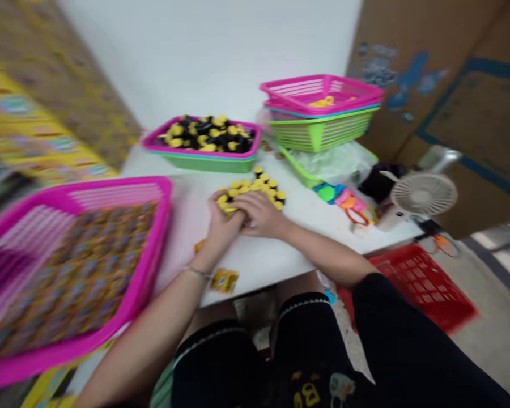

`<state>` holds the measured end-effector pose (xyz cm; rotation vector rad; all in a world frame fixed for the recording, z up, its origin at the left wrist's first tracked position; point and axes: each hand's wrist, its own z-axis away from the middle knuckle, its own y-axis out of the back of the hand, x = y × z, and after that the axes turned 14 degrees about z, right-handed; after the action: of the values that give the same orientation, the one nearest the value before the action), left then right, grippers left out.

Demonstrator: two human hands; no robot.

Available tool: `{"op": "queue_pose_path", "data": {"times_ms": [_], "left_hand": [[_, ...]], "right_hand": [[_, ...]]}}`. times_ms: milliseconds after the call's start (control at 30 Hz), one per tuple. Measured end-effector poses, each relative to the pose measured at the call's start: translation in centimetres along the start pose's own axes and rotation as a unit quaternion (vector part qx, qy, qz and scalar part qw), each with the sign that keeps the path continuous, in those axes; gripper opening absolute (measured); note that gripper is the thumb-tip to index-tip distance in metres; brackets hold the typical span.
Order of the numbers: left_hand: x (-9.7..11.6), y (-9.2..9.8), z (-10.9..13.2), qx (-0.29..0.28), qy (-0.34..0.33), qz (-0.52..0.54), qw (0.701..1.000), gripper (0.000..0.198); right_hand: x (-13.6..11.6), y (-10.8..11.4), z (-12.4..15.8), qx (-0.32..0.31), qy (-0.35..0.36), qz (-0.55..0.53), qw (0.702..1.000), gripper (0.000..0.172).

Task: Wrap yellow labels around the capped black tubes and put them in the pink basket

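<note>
The left hand (pixel 223 224) and right hand (pixel 261 214) lie curled together on yellow caps (pixel 255 190) mid-table (pixel 259 266); whether they grip any cannot be told. A large pink basket (pixel 119 190) sits lower left, a heaped basket (pixel 202 141) just beyond the hands, stacked baskets (pixel 323 110) upper right, a fan (pixel 424 194) right.

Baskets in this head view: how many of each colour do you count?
Pink plastic baskets: 3 (large one at left, one holding black-and-yellow pieces, one topping the right stack)
Green plastic baskets: 3 (one under the pieces' basket, one in the right stack, one beneath that stack)
Red plastic baskets: 1 (on the floor)
Total: 7
</note>
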<state>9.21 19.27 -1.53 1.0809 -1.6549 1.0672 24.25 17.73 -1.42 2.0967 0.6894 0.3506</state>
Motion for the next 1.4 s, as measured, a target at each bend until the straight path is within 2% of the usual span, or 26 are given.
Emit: {"op": "queue_pose_path", "data": {"times_ms": [100,233,367,433,533,667,800,900,1000,1067,1133,1200,1267,1333,1400], "left_hand": [[0.9,-0.2,0.9,-0.037,0.045,0.038,0.998,0.076],[0.8,0.4,1.3,-0.098,0.042,0.087,0.991,0.088],[0.6,1.2,1.3,-0.182,0.049,0.116,0.975,0.091],[0.6,1.4,1.3,-0.201,0.044,0.104,0.973,0.094],[0.7,1.5,1.4,-0.181,0.008,0.043,0.982,0.094],[0.7,1.5,1.5,-0.130,-0.064,-0.021,0.989,0.088],[-0.1,1.4,0.7,-0.148,-0.080,-0.017,0.986,0.084],[0.1,1.1,0.5,-0.093,-0.082,-0.053,0.991,0.067],[2.9,0.9,2.3,-0.051,-0.094,-0.130,0.986,0.047],[6.2,1.4,4.7,-0.050,-0.120,-0.188,0.974,0.038],[10.0,2.8,7.5,-0.052,-0.131,-0.246,0.959,0.031],[13.6,5.3,9.8,-0.032,-0.105,-0.300,0.948,0.028],[16.3,8.5,11.2,0.007,-0.048,-0.369,0.928,0.028],[17.7,11.8,11.4,0.027,0.024,-0.454,0.890,0.029],[17.7,14.5,10.9,0.010,0.109,-0.505,0.856,0.028]], "right_hand": [[0.1,-0.4,0.3,0.069,0.016,-0.049,0.996,0.045],[-0.3,-0.2,0.4,0.150,0.044,-0.062,0.986,0.041],[-0.9,0.2,0.3,0.141,0.052,-0.060,0.987,0.039],[-1.1,0.3,0.4,0.135,0.056,-0.046,0.988,0.038],[-0.9,0.3,0.5,0.143,0.075,-0.020,0.987,0.031],[-0.1,-0.1,0.6,0.109,0.077,0.016,0.991,0.022],[0.6,-0.6,0.6,0.097,0.065,0.029,0.993,0.017],[0.8,-0.3,0.6,0.081,0.031,0.061,0.994,0.019],[1.3,0.5,0.7,0.049,-0.024,0.094,0.994,0.025],[1.8,1.2,0.7,0.051,-0.070,0.125,0.988,0.030],[2.5,1.7,0.6,0.072,-0.114,0.159,0.978,0.036],[2.9,2.1,0.4,0.108,-0.146,0.174,0.968,0.040],[2.9,2.3,0.3,0.127,-0.144,0.160,0.968,0.045],[2.4,2.4,0.3,0.112,-0.118,0.136,0.977,0.046],[1.9,2.5,0.3,0.071,-0.088,0.126,0.986,0.044]]}}
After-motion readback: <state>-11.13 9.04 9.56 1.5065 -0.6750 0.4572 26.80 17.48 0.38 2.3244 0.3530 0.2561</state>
